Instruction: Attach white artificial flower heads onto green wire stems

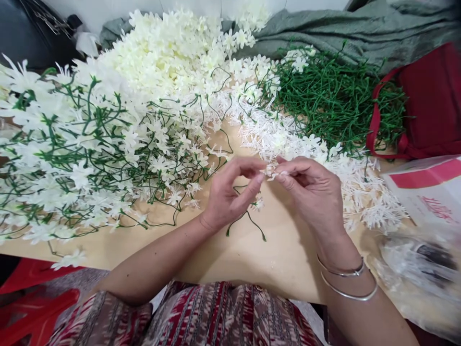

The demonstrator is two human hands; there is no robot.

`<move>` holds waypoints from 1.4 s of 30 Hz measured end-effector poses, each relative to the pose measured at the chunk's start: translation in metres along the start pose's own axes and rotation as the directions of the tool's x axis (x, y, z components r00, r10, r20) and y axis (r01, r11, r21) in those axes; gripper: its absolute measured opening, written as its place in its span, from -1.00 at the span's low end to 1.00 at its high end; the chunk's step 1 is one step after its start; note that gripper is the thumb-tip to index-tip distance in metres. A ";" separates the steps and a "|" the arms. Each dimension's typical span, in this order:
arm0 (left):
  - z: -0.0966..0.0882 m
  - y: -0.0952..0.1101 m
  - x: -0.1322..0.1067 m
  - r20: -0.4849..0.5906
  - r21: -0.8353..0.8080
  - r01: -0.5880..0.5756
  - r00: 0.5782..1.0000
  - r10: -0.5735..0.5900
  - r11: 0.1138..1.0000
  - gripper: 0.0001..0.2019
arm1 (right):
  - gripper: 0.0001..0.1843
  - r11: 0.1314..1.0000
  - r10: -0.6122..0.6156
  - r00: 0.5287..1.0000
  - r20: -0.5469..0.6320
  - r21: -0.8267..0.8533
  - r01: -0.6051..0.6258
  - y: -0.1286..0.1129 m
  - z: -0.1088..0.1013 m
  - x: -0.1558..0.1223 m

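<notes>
My left hand (230, 192) and my right hand (311, 194) meet over a tan table (248, 259), fingertips pinched together on a small white artificial flower (269, 170). A thin green branched stem (248, 218) hangs down from my left hand, with another small white bloom on it near the palm. Two silver bangles circle my right wrist. Which hand bears the flower's weight I cannot tell; both touch it.
Finished green stems with white blooms (82, 149) lie piled at left. A heap of loose cream flowers (169, 53) sits behind, white stamen pieces (353, 187) at right, bare green stems (334, 101) beyond. A red bag (428, 101), clear plastic bags (421, 269) and grey cloth (345, 29) border the table.
</notes>
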State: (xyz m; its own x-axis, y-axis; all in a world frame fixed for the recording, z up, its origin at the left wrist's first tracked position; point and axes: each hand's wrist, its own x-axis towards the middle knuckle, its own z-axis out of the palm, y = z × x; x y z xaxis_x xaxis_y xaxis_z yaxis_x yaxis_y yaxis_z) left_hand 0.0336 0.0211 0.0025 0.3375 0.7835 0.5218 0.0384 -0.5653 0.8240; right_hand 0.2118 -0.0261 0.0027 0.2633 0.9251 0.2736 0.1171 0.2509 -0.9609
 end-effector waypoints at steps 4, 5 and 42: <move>-0.008 -0.005 0.007 0.013 0.039 0.108 0.994 -0.108 0.993 -0.88 | -0.88 0.997 0.074 0.996 -0.058 -0.004 -0.074 0.005 -0.005 0.002; -0.012 -0.005 0.010 0.044 0.077 0.105 0.993 -0.108 0.992 -0.89 | -0.86 0.997 0.077 0.995 -0.069 -0.010 -0.078 0.006 -0.007 0.002; -0.014 -0.030 0.012 0.334 -0.383 0.501 0.858 -0.389 0.776 -0.69 | -0.64 0.830 0.394 0.894 0.213 0.336 -0.445 0.005 -0.009 0.013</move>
State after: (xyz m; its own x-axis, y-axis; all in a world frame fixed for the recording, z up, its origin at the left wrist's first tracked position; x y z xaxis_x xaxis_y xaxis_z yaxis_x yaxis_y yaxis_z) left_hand 0.0230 0.0511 -0.0129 0.5892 0.8062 0.0535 -0.1612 0.0524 0.9855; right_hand 0.2245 -0.0158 0.0020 0.0776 0.9868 -0.1425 -0.3415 -0.1080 -0.9337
